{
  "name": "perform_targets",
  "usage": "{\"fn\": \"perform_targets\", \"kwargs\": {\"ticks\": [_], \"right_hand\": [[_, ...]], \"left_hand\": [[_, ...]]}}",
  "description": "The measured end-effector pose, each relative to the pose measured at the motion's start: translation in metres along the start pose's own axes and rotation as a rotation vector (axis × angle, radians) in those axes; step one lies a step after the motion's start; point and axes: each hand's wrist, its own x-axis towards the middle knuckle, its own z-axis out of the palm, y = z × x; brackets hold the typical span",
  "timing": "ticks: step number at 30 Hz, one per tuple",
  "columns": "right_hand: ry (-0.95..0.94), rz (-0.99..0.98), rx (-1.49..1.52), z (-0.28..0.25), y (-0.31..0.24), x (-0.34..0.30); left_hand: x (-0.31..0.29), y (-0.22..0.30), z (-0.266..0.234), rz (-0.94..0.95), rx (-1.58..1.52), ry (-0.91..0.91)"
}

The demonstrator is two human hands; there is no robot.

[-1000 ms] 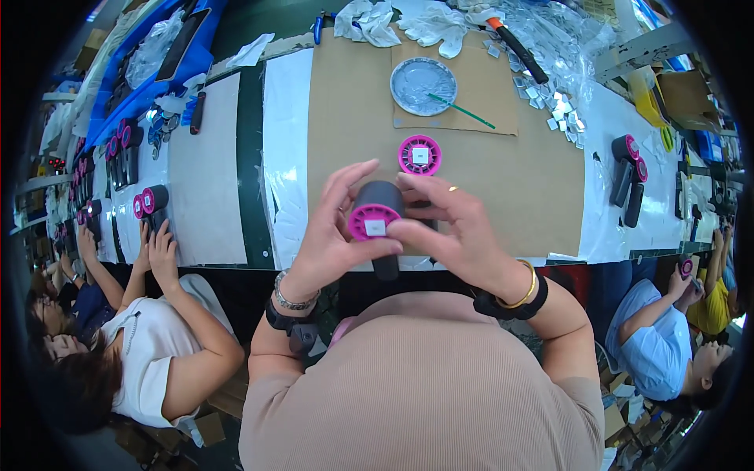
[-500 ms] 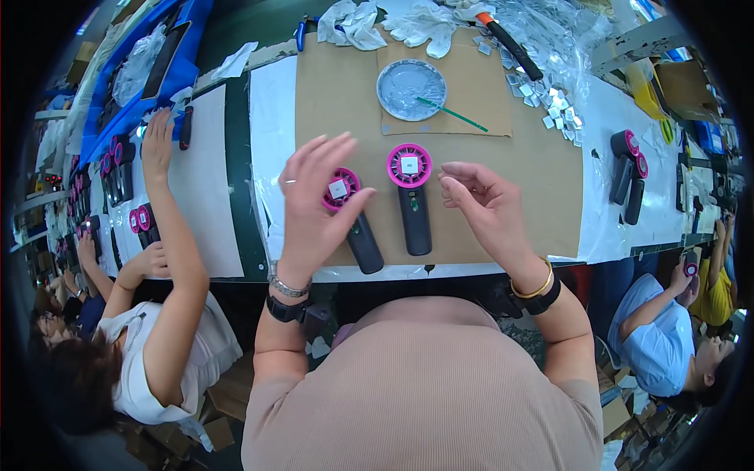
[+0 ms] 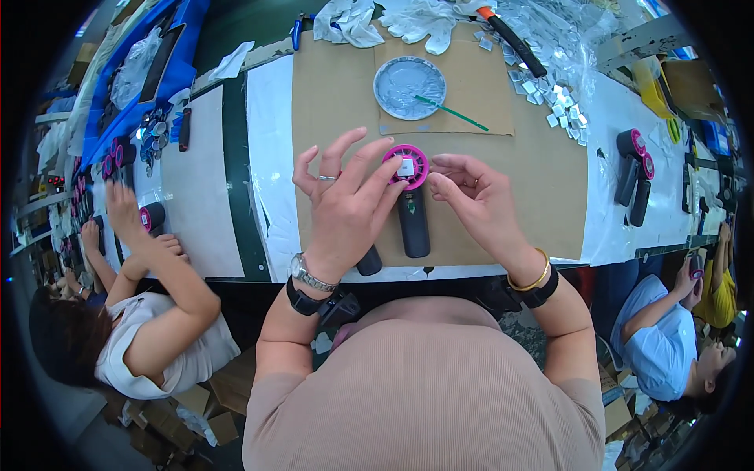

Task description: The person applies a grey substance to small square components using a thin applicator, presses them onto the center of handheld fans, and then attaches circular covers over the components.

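Note:
A handheld fan with a pink round head and dark handle (image 3: 414, 228) lies on the cardboard in front of me. At the middle of its head sits a small white square tile (image 3: 407, 167). My left hand (image 3: 345, 200) has its index fingertip and thumb closed at the tile's left side, its other fingers spread. My right hand (image 3: 481, 202) is curled beside the head's right rim, thumb and index slightly apart with nothing visible between them. Under my left hand lies a second fan (image 3: 369, 262); only its handle end shows, its head hidden.
Beyond the fans stands a round dish (image 3: 409, 88) of grey paste, a green stick (image 3: 452, 113) across its rim. White gloves (image 3: 420, 23), loose square tiles (image 3: 561, 110) and an orange-and-black handled tool (image 3: 512, 43) lie farther back. More fans (image 3: 631, 177) lie right; a co-worker (image 3: 157, 314) sits left.
My left hand has moved right, from over the second fan to the tile on the middle fan. My right hand has shifted slightly left. The co-worker's raised arm at left has come down.

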Motion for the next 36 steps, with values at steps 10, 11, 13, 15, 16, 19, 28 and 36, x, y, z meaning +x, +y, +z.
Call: {"fn": "perform_targets", "kwargs": {"ticks": [10,11,13,15,16,19,28,36], "right_hand": [[-0.017,0.036,0.037,-0.001,-0.001,0.000],[-0.018,0.035,0.035,-0.001,-0.003,0.001],[-0.019,0.009,-0.003,0.000,-0.008,0.001],[-0.017,-0.004,-0.024,0.002,-0.011,0.001],[-0.030,0.000,0.002,0.004,-0.012,0.001],[-0.052,0.009,0.054,0.006,-0.014,-0.003],[-0.219,0.077,0.287,0.002,-0.016,-0.011],[-0.200,0.001,0.295,0.001,-0.015,-0.020]], "left_hand": [[0.006,0.001,0.004,-0.030,-0.121,-0.013],[0.009,0.003,0.003,-0.058,-0.167,-0.044],[0.014,0.004,-0.001,-0.084,-0.215,-0.073],[0.015,0.002,-0.007,-0.049,-0.193,-0.137],[0.015,0.002,-0.009,-0.031,-0.183,-0.169],[0.008,0.006,-0.016,0.035,-0.196,-0.091],[-0.004,0.017,-0.022,0.097,-0.229,-0.019],[-0.007,0.019,-0.017,0.216,-0.353,0.045]]}}
